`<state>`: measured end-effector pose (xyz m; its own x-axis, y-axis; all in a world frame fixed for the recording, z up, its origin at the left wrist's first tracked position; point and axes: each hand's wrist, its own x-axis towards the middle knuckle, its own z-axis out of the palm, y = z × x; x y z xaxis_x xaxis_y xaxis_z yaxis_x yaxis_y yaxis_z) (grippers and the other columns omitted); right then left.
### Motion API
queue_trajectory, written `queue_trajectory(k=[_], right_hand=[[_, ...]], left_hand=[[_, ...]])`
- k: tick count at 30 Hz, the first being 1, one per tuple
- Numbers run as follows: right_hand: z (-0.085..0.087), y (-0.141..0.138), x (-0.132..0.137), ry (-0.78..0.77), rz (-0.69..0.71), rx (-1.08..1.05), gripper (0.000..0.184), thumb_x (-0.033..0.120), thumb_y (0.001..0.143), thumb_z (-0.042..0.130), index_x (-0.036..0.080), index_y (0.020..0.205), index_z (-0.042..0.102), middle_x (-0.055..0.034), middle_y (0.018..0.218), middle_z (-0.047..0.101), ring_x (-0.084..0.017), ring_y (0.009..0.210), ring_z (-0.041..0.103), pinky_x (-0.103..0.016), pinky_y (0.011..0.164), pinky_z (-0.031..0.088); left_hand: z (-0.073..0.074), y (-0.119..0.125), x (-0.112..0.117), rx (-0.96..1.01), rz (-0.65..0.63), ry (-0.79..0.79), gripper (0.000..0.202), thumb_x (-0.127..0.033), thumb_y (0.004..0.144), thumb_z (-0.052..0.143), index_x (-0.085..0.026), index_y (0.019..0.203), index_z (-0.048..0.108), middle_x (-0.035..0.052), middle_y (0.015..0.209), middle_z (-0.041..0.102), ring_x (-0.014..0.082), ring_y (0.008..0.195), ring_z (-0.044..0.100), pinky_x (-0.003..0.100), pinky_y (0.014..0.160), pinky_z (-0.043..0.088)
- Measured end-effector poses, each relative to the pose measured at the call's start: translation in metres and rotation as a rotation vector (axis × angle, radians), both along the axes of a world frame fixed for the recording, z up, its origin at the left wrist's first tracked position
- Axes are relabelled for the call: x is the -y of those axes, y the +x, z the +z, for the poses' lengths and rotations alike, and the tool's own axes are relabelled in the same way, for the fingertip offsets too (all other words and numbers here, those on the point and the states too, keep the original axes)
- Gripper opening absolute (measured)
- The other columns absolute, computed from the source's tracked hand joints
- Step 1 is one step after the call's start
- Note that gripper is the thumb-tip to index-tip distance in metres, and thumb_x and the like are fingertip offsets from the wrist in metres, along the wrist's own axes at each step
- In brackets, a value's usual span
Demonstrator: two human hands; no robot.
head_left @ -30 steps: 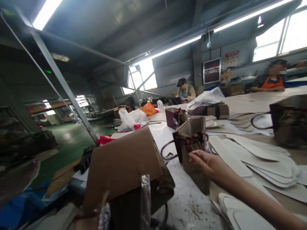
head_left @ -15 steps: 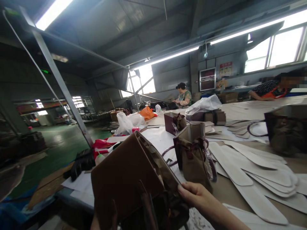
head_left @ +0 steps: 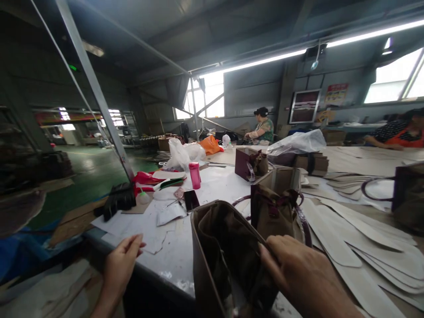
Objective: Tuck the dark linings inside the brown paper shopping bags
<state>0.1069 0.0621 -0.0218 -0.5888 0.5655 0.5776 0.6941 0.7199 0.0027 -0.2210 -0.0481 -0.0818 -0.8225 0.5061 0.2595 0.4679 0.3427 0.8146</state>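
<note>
A brown handbag (head_left: 207, 247) stands at the table's front edge, its mouth open toward me and its dark lining showing. My right hand (head_left: 291, 265) grips the bag's right rim, thumb on the near side. To the left, apart from the bag, my left hand (head_left: 124, 254) hangs over the table edge with its fingertips pinched together; whether anything small is between them is hidden. Just behind the held bag sits a second handbag (head_left: 274, 207) with purple handles. Farther back is a smaller purple-sided bag (head_left: 243, 164).
A phone (head_left: 191, 201), a pink bottle (head_left: 194, 176) and white plastic bags (head_left: 180, 154) lie on the white tabletop (head_left: 215, 176). Pale cut panels (head_left: 334, 238) spread over the right side. Another bag (head_left: 409, 194) stands at far right. Two people (head_left: 263, 126) work behind.
The held handbag has turned from its brown side to show its inside, and has come lower. My left hand has come off it to the left. The view has swung slightly left.
</note>
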Motion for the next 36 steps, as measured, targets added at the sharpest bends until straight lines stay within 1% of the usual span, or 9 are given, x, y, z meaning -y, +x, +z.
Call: queue_trajectory(k=[3, 7, 10, 14, 17, 20, 24, 32, 36], right_hand=[[-0.014, 0.003, -0.006, -0.103, 0.020, -0.007, 0.031, 0.037, 0.087, 0.036, 0.023, 0.067, 0.054, -0.0023, 0.063, 0.057, -0.018, 0.058, 0.057, -0.028, 0.049, 0.037], [-0.020, 0.007, -0.009, -0.263, 0.081, -0.083, 0.033, 0.052, 0.083, 0.041, 0.024, 0.093, 0.057, -0.0047, 0.085, 0.061, -0.019, 0.075, 0.059, -0.028, 0.060, 0.045], [-0.018, 0.008, -0.009, -0.419, 0.160, -0.149, 0.035, 0.052, 0.079, 0.049, 0.025, 0.099, 0.057, -0.0052, 0.090, 0.059, -0.020, 0.084, 0.057, -0.029, 0.069, 0.047], [-0.012, 0.006, -0.007, -0.683, 0.360, -0.274, 0.028, 0.041, 0.083, 0.043, 0.020, 0.094, 0.059, -0.0066, 0.097, 0.058, -0.019, 0.090, 0.056, -0.027, 0.078, 0.045], [-0.010, 0.007, -0.007, -0.815, 0.325, -0.309, 0.032, 0.041, 0.086, 0.035, 0.020, 0.095, 0.058, -0.0045, 0.087, 0.062, -0.017, 0.079, 0.058, -0.024, 0.069, 0.046], [-0.009, 0.009, -0.005, -0.771, 0.161, -0.283, 0.035, 0.046, 0.085, 0.034, 0.023, 0.096, 0.057, -0.0033, 0.089, 0.062, -0.020, 0.083, 0.058, -0.027, 0.069, 0.045], [-0.011, 0.010, -0.001, -0.730, 0.109, -0.232, 0.038, 0.050, 0.083, 0.032, 0.025, 0.094, 0.058, -0.0031, 0.090, 0.063, -0.023, 0.084, 0.058, -0.029, 0.067, 0.045], [-0.018, 0.014, -0.001, -0.737, 0.193, -0.227, 0.032, 0.047, 0.082, 0.036, 0.025, 0.093, 0.058, -0.0028, 0.090, 0.062, -0.021, 0.084, 0.058, -0.028, 0.069, 0.045], [-0.016, 0.014, 0.002, -0.742, 0.188, -0.233, 0.027, 0.042, 0.082, 0.040, 0.025, 0.092, 0.058, -0.0019, 0.087, 0.062, -0.020, 0.082, 0.058, -0.026, 0.067, 0.045]], left_hand=[[0.047, 0.036, 0.001, -0.093, -0.101, 0.168, 0.037, -0.048, 0.071, 0.054, -0.017, 0.091, 0.060, 0.0041, 0.087, 0.066, 0.0227, 0.087, 0.060, 0.031, 0.080, 0.047], [0.093, 0.106, -0.015, -0.432, -0.655, 0.230, 0.017, -0.031, 0.080, 0.053, -0.022, 0.092, 0.060, 0.0022, 0.095, 0.063, 0.0173, 0.090, 0.056, 0.025, 0.081, 0.044], [0.093, 0.142, -0.027, -0.620, -1.026, 0.249, 0.013, -0.022, 0.082, 0.051, -0.018, 0.091, 0.059, 0.0043, 0.086, 0.062, 0.0165, 0.085, 0.054, 0.028, 0.078, 0.042], [0.076, 0.154, -0.027, -0.819, -1.161, 0.077, 0.014, -0.023, 0.084, 0.048, -0.014, 0.081, 0.057, 0.0042, 0.071, 0.060, 0.0156, 0.069, 0.052, 0.029, 0.065, 0.039], [0.073, 0.142, -0.016, -0.998, -1.274, -0.176, 0.019, -0.024, 0.082, 0.050, -0.015, 0.065, 0.052, 0.0013, 0.062, 0.058, 0.0138, 0.061, 0.051, 0.028, 0.061, 0.036], [0.080, 0.123, 0.000, -1.031, -1.291, -0.442, 0.013, -0.020, 0.078, 0.057, -0.017, 0.066, 0.052, -0.0011, 0.066, 0.060, 0.0140, 0.062, 0.054, 0.027, 0.062, 0.035], [0.091, 0.122, 0.009, -0.731, -1.138, -0.661, 0.013, -0.013, 0.073, 0.060, -0.022, 0.081, 0.054, -0.0028, 0.077, 0.061, 0.0142, 0.070, 0.056, 0.023, 0.060, 0.037], [0.093, 0.168, -0.035, -0.877, -0.885, -0.321, 0.030, -0.007, 0.073, 0.058, -0.018, 0.099, 0.047, 0.0035, 0.095, 0.050, 0.0198, 0.090, 0.044, 0.033, 0.080, 0.040], [0.087, 0.166, -0.047, -1.037, -0.826, -0.256, 0.012, -0.005, 0.076, 0.051, -0.016, 0.083, 0.050, 0.0044, 0.085, 0.048, 0.0200, 0.081, 0.042, 0.034, 0.072, 0.042]])
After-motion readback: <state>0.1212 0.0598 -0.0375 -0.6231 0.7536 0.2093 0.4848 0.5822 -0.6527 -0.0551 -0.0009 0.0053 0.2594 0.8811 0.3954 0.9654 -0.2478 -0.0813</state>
